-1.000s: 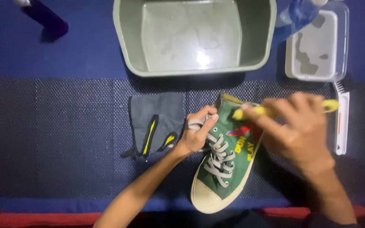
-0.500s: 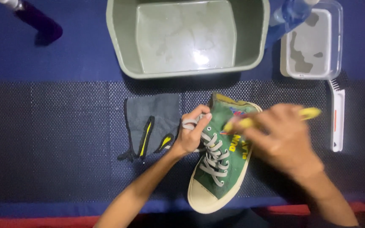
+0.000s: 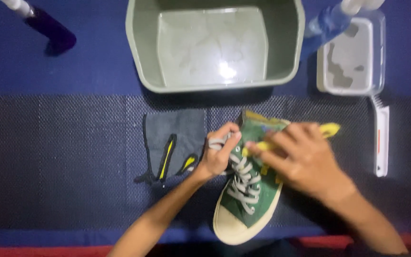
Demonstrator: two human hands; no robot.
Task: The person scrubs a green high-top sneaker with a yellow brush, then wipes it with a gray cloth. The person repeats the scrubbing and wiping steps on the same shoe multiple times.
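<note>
Overhead view of a shoe being scrubbed. I see the green high-top sneaker (image 3: 248, 200) lying on the dark mesh mat (image 3: 72, 157), toe cap toward me and ankle opening toward the grey basin (image 3: 215, 45), which holds shallow water. My left hand (image 3: 217, 154) is curled shut, pinching the grey laces (image 3: 239, 183) near the top eyelets to steady the upper. My right hand (image 3: 305, 159) is closed around a yellow-handled brush (image 3: 329, 128), laid across the collar of the shoe; its bristles are hidden under the fingers. I judge the step in hand to be brushing the upper near the tongue. The next stroke calls for a firm lace hold so the shoe does not twist. A folded dark cloth (image 3: 174, 145) lies just beside the sneaker; a white brush (image 3: 381, 138) and a clear tray (image 3: 353, 54) sit well apart.
</note>
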